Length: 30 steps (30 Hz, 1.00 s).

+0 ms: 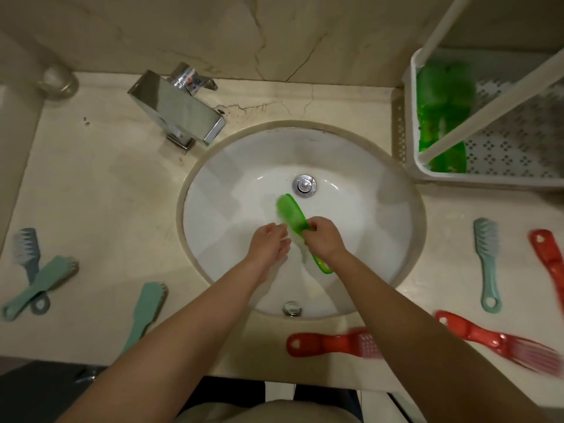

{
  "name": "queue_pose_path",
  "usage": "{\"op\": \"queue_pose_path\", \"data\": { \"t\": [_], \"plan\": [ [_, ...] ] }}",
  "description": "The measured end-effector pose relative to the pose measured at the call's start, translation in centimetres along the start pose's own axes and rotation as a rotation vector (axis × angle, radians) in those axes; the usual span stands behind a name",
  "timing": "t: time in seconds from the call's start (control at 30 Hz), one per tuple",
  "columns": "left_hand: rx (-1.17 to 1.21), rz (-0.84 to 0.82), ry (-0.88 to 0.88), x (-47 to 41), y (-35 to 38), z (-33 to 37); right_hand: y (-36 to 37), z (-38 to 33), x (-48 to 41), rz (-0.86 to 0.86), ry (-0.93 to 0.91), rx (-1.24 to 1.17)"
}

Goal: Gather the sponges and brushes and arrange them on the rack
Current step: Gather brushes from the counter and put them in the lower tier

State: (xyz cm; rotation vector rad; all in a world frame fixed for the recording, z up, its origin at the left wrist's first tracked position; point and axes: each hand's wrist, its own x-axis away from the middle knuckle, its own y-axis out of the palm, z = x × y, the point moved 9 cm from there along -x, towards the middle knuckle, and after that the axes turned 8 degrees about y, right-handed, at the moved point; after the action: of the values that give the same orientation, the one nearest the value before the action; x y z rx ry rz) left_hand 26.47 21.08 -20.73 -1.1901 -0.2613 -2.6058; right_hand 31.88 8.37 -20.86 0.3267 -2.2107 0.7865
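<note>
Over the white sink basin point(351, 166) my right hand point(325, 238) grips a green brush point(291, 213) by its middle, bristle end pointing toward the drain. My left hand point(270, 242) is beside it with relaxed fingers touching the bristles. The white rack point(412, 160) stands at the back right and holds green brushes point(442, 108). Teal brushes lie on the left counter point(45, 279) point(146, 309) point(26, 251), and another teal brush point(488, 261) lies on the right. Red brushes lie at the front point(332, 345) and right point(494, 338) point(549, 264).
A chrome faucet point(180, 108) stands behind the basin at the left. The drain plug point(304, 185) sits in the basin's centre. A clear glass point(58, 82) is at the far left of the counter. The wall rises directly behind.
</note>
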Motion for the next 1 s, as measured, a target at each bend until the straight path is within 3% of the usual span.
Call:
{"op": "queue_pose_path", "data": {
  "t": [0.13, 0.27, 0.5, 0.67, 1.0],
  "plan": [
    [0.055, 0.029, 0.078, 1.2, 1.2, 1.2, -0.9, -1.0, 3.0, -0.093, -0.027, -0.223],
    [0.157, 0.054, 0.209, 3.6, 2.9, 2.7, -3.0, -1.2, 6.5, -0.119, -0.075, -0.251],
    [0.003, 0.084, 0.454, 9.1, 5.5, 4.6, -6.3, 1.0, 11.6, -0.189, -0.120, -0.205],
    [-0.127, 0.051, 0.548, 12.2, 6.7, 3.8, -7.1, 2.9, 13.4, -0.222, -0.209, 0.082],
    [-0.290, 0.041, 0.449, 14.7, 6.6, -0.3, -5.7, 6.2, 15.3, -0.245, -0.272, 0.811]
  ]
}}
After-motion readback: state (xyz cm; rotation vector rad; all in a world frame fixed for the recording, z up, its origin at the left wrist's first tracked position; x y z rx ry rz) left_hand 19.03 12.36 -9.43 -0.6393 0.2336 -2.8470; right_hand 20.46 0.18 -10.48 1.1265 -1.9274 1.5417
